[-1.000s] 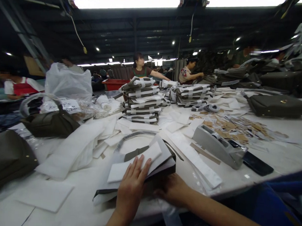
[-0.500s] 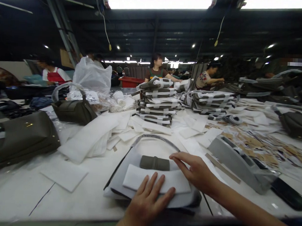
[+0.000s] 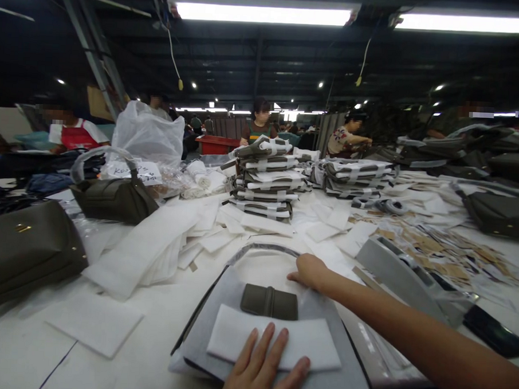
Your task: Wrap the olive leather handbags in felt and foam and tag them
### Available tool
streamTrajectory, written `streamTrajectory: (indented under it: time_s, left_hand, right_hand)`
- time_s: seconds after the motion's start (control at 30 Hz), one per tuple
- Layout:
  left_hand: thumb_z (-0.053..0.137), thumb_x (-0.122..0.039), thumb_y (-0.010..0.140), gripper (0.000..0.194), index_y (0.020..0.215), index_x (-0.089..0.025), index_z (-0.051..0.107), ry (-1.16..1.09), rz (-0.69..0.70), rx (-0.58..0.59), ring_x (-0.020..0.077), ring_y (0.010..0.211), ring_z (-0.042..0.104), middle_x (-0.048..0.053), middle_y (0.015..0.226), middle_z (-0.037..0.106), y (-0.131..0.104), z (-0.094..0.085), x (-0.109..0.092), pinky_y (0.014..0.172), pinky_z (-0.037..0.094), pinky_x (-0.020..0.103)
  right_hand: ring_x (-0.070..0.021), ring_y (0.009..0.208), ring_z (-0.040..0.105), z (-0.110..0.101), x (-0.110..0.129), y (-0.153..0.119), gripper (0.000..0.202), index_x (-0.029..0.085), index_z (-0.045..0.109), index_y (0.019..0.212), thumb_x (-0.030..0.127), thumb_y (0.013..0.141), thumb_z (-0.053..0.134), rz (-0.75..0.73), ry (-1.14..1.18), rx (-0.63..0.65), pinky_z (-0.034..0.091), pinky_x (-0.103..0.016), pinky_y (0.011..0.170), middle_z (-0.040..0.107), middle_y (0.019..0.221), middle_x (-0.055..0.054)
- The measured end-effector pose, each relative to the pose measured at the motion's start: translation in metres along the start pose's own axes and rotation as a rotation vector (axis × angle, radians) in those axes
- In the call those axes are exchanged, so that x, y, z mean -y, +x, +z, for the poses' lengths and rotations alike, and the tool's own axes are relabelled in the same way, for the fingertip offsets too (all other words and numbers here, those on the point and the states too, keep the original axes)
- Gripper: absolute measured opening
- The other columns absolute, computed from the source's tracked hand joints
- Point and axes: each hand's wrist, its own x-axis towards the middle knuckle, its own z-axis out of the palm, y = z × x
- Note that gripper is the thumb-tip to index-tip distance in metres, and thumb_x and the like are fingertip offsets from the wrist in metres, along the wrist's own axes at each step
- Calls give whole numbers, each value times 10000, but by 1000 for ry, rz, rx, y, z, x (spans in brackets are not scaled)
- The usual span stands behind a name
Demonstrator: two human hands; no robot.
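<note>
A handbag (image 3: 332, 387) lies flat in front of me, wrapped in pale tissue-like sheet with dark edges showing. Its handle (image 3: 261, 247), covered in clear wrap, arches away from me. My right hand (image 3: 310, 271) is closed around the handle's right side, the fingertips partly hidden. A dark olive flap tab (image 3: 269, 302) shows on the bag's upper middle. Just below it rests a folded white foam sheet (image 3: 317, 343). My left hand (image 3: 264, 369) lies spread on that foam, pressing from the near side.
A grey tape dispenser (image 3: 404, 281) and a dark phone-like slab (image 3: 494, 331) are at right. Loose foam sheets (image 3: 141, 246) lie left, beside olive bags (image 3: 28, 253). Wrapped bags are stacked (image 3: 264, 180) behind. Brown scraps (image 3: 438, 242) cover the right. Co-workers stand farther back.
My right hand has moved up and slightly left from the bag's side onto the handle, and its fingers have curled. My left hand stays on the foam. The view has shifted slightly.
</note>
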Motion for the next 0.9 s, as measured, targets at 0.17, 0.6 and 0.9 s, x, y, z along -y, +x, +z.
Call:
streamTrajectory:
  time_s: [0.17, 0.6, 0.9]
  left_hand:
    - [463, -294, 1014, 406, 1411, -363, 513, -28, -15, -12, 232, 1180, 642, 22, 1260, 691, 3, 0, 1, 1098, 440, 382]
    - [427, -292, 1028, 426, 1448, -357, 457, -60, -6, 87, 239, 1272, 566, 34, 1374, 612, 5, 6, 8, 1025, 493, 363]
    - [415, -282, 1030, 442, 1461, -381, 428, -65, -115, 89, 262, 1332, 506, 36, 1446, 545, 0, 26, -1, 1077, 439, 430]
  right_hand:
    - [-161, 736, 684, 2, -9, -7, 256, 139, 673, 759, 365, 876, 696, 37, 160, 108, 546, -348, 792, 713, 746, -20]
    - [-183, 910, 717, -21, -20, -24, 286, 176, 560, 1109, 352, 885, 596, -11, 1064, -110, 573, -276, 748, 735, 1019, -109]
    - [-188, 1039, 675, -45, -8, -86, 805, 288, 319, 1516, 373, 829, 731, -444, 1139, -107, 556, -376, 946, 620, 1315, -94]
